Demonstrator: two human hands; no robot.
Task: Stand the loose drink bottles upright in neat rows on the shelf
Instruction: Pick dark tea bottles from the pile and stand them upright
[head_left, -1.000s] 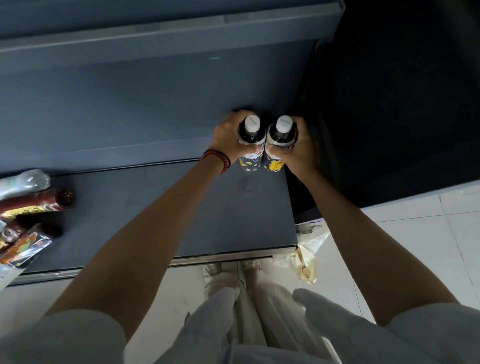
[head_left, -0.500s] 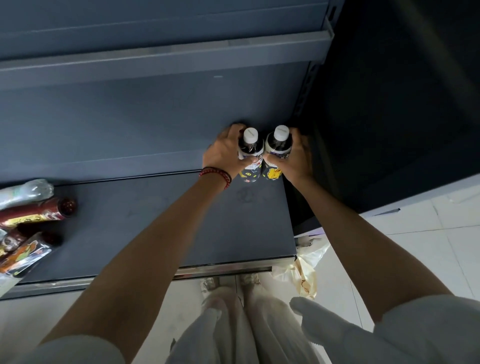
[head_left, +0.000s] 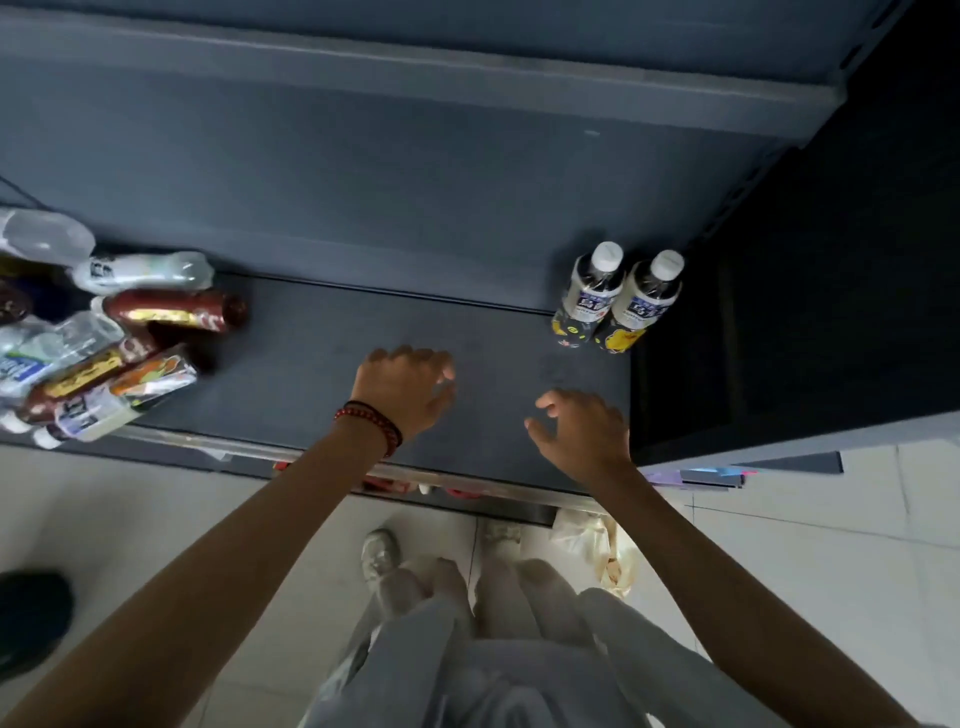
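Observation:
Two white-capped bottles stand upright side by side in the back right corner of the dark shelf (head_left: 322, 364): the left bottle (head_left: 589, 296) and the right bottle (head_left: 641, 304). My left hand (head_left: 402, 387), with a red bead bracelet at the wrist, hovers over the shelf's middle with loosely curled fingers and holds nothing. My right hand (head_left: 584, 428) hovers near the shelf's front right, fingers relaxed and empty. A pile of loose bottles (head_left: 104, 343) lies on its side at the shelf's left end.
An upper shelf (head_left: 415, 67) overhangs the back. A metal front rail (head_left: 467, 483) edges the shelf. A crumpled plastic bag (head_left: 597, 545) lies on the tiled floor by my feet. A dark object (head_left: 31, 618) sits at the lower left.
Both hands let go of the two bottles and drew back toward me. The bottles now stand alone in the back right corner. The view shifted left, showing more of the pile.

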